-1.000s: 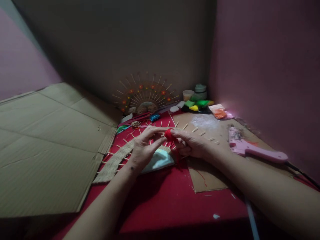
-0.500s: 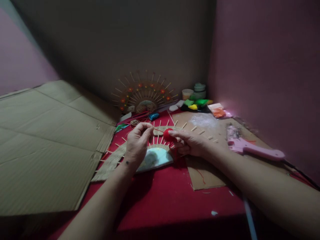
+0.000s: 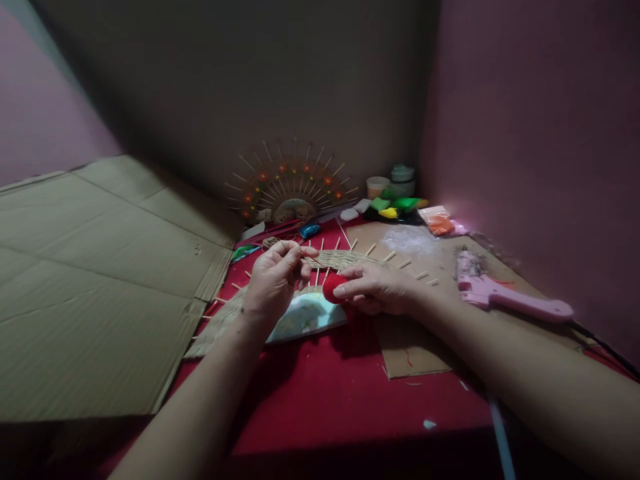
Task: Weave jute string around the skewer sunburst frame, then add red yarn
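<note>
My left hand is closed in a pinch on the end of a thin red thread. The thread runs down to a rounded red piece, soft-looking like cloth or felt, which the thumb and fingers of my right hand grip. Some red material seems to hang below that hand, hard to tell from the tablecloth. Beneath both hands lies a half-round woven fan shape with wooden sticks radiating out. A pale blue half-disc forms its centre, partly covered by my left hand and wrist.
A large cardboard sheet slopes at the left. On the right, a pink glue gun rests on flat cardboard. Behind stand a flower-decorated fan, a cup and colourful packets. Red cloth covers the table.
My right hand has shifted slightly down and left with the red piece, showing more of it. The thread now slants down more steeply from my left hand, whose fingers have turned a little.
</note>
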The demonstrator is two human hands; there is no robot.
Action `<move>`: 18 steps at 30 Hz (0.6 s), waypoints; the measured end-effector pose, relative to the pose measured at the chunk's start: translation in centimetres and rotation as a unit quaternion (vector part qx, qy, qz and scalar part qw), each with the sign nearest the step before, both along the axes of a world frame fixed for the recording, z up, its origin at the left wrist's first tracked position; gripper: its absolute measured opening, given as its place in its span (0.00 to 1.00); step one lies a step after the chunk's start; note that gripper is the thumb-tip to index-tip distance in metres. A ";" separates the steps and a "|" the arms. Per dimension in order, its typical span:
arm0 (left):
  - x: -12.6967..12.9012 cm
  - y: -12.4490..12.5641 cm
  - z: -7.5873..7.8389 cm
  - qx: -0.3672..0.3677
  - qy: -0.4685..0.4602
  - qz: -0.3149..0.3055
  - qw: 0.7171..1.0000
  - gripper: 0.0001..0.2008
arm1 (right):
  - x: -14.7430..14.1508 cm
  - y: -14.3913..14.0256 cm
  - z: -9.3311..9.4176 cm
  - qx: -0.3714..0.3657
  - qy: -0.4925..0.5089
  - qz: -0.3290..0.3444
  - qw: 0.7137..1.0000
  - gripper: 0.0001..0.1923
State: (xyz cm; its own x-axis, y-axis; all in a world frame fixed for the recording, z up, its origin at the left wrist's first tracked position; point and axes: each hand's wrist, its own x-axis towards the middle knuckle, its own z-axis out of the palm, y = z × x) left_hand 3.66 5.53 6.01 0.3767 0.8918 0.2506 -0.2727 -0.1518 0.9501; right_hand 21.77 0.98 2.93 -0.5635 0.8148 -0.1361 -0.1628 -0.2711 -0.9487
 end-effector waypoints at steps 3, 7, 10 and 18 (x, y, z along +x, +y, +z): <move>-0.1 0.0 0.1 -0.001 -0.003 -0.004 1.000 0.08 | -0.2 -0.1 0.0 0.021 -0.039 0.009 0.999 0.16; -0.1 -0.3 0.5 0.010 -0.013 -0.008 1.000 0.08 | -0.3 -0.2 -0.2 0.067 -0.089 0.014 0.994 0.18; -0.1 -0.6 1.0 0.001 -0.021 -0.011 1.000 0.09 | -0.3 -0.2 -0.1 0.081 -0.112 0.011 0.990 0.18; -0.6 -0.9 2.1 -0.008 -0.059 -0.038 0.997 0.10 | -0.4 -0.8 0.9 0.119 -0.181 0.020 0.976 0.20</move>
